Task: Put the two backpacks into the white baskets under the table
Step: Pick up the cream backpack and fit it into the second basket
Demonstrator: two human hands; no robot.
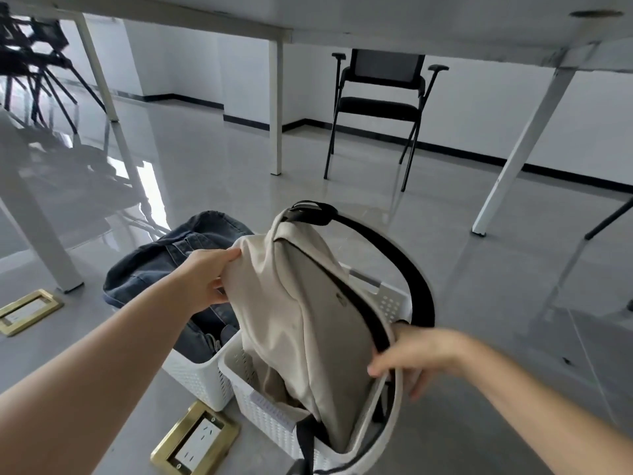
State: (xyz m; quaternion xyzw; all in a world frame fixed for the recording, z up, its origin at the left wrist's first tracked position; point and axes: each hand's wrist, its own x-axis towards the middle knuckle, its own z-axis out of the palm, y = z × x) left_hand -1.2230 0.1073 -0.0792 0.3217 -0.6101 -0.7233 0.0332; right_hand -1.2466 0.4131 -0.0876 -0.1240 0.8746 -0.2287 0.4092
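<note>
A beige backpack (294, 313) with black straps stands tilted in the right white basket (263, 409), its lower end inside and its top sticking out. My left hand (209, 275) grips its upper left edge. My right hand (407, 354) holds its right side by the black strap. A dark denim backpack (171, 258) lies in the left white basket (198, 378), bulging over the rim. Both baskets stand side by side on the floor under the table.
White table legs (275, 108) (520, 149) stand around the baskets, with the tabletop (411, 22) overhead. A black chair (380, 111) stands behind. Brass floor sockets (195, 440) (27, 311) sit near the baskets. More black chairs (30, 63) are stacked at far left.
</note>
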